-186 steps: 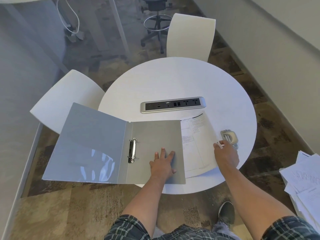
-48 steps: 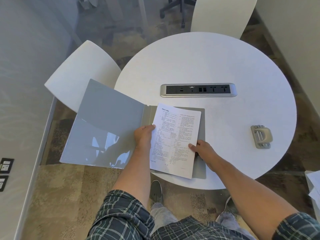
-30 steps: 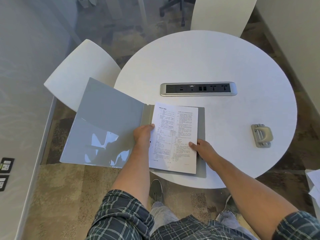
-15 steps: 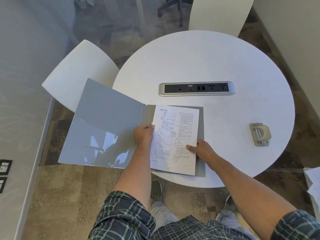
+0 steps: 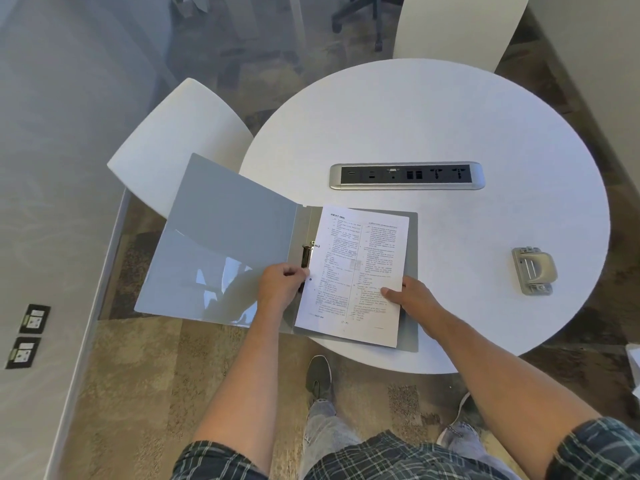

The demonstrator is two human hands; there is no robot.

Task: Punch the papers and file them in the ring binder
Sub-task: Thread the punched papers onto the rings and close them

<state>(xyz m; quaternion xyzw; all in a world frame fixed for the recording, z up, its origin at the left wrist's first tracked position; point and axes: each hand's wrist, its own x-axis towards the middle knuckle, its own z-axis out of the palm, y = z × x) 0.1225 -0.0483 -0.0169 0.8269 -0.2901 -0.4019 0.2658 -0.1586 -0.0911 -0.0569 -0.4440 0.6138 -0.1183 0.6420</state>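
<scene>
A grey ring binder (image 5: 221, 251) lies open at the near left edge of the round white table (image 5: 450, 126), its left cover hanging past the rim. The printed papers (image 5: 360, 271) rest on the binder's right half, with the upper punched hole over the top ring of the metal mechanism (image 5: 307, 253). My left hand (image 5: 280, 289) pinches the papers' left edge by the lower ring. My right hand (image 5: 410, 297) grips their right edge, thumb on top. The grey hole punch (image 5: 533, 270) sits alone to the right.
A silver power and data strip (image 5: 407, 176) is set into the table's middle. White chairs stand at the left (image 5: 176, 140) and the far side (image 5: 453, 26). Loose sheets (image 5: 633, 362) show at the right edge. My shoes are under the table's near rim.
The papers were slid from the table onto the binder's right half. Over the last second they shifted slightly and the top ring now pokes through the upper hole; my left hand moved down the edge.
</scene>
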